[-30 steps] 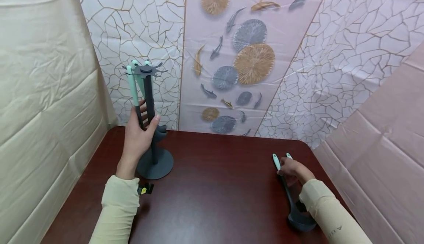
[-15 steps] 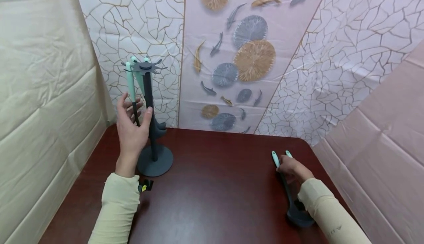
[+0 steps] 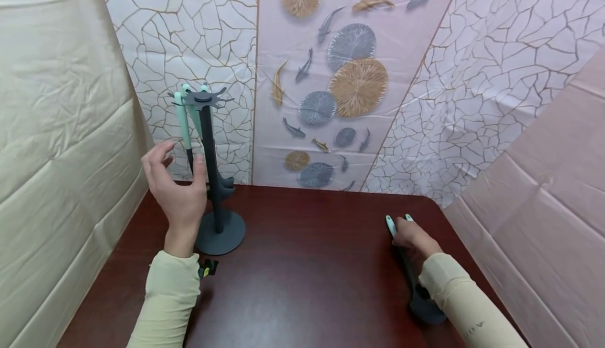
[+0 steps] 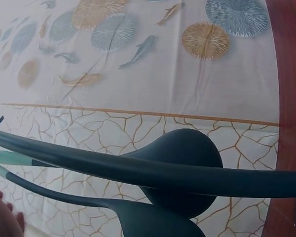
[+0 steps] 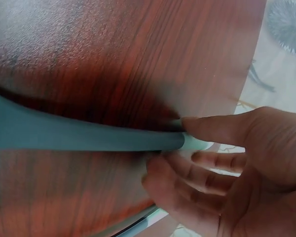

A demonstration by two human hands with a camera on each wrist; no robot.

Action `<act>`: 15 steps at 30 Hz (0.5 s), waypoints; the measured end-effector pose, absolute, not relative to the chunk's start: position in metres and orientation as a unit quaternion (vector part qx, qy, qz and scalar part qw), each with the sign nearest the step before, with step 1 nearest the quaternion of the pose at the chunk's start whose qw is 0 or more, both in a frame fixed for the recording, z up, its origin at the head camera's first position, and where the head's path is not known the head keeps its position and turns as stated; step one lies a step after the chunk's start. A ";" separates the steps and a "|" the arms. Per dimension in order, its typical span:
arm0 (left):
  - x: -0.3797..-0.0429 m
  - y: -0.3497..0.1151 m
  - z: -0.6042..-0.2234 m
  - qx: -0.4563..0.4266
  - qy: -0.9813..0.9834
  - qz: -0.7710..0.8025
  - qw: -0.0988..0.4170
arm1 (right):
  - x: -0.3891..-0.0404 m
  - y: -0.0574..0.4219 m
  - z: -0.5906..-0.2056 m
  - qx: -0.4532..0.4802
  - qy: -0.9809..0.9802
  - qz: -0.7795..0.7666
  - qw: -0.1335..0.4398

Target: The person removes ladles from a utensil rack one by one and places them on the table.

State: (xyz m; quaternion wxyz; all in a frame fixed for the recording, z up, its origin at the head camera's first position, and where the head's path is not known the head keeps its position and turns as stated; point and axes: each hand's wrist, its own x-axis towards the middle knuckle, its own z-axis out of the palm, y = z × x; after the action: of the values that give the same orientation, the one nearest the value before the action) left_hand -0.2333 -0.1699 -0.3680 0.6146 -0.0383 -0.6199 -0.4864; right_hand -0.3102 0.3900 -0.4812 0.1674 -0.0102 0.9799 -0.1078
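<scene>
Right of the stand [image 3: 210,148], well apart, ladle [image 3: 426,310] low at the table [image 3: 293,274], resting or barely lifted unclear. Right hand [image 3: 413,236] pinches its mint handle [image 3: 390,225] between thumb and fingers. Just left of the stand's pole, left hand [image 3: 179,193] wide apart, holding nothing; pole contact unclear. Ladle looks light, stiff, smooth, maybe slippery, not fragile. Bowl end probably heavier; best hold: mint handle near dark shaft.

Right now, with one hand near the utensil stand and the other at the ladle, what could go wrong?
The left hand is close to the utensil stand, so it might bump a hanging utensil. The right hand is curled around the ladle; a second mint handle lies close by and could perhaps be dragged along.
</scene>
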 end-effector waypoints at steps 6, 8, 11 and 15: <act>-0.224 -0.163 -0.357 -0.065 -0.587 -0.489 0.642 | -0.297 0.369 -0.460 0.019 0.990 -0.063 0.128; -0.225 -0.164 -0.359 -0.074 -0.602 -0.483 0.631 | -0.297 0.364 -0.457 0.018 0.991 -0.060 0.118; -0.228 -0.165 -0.363 -0.082 -0.631 -0.471 0.611 | -0.297 0.359 -0.455 0.007 0.993 -0.063 0.102; -0.238 -0.168 -0.375 -0.072 -0.662 -0.458 0.589 | -0.299 0.349 -0.450 -0.009 0.996 -0.064 0.067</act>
State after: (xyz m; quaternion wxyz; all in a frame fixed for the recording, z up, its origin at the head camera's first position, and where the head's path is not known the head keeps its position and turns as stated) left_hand -0.2379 -0.1684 -0.3748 0.5888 -0.0717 -0.6620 -0.4582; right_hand -0.2986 0.3493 -0.4499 0.0667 -0.0088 0.9957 -0.0638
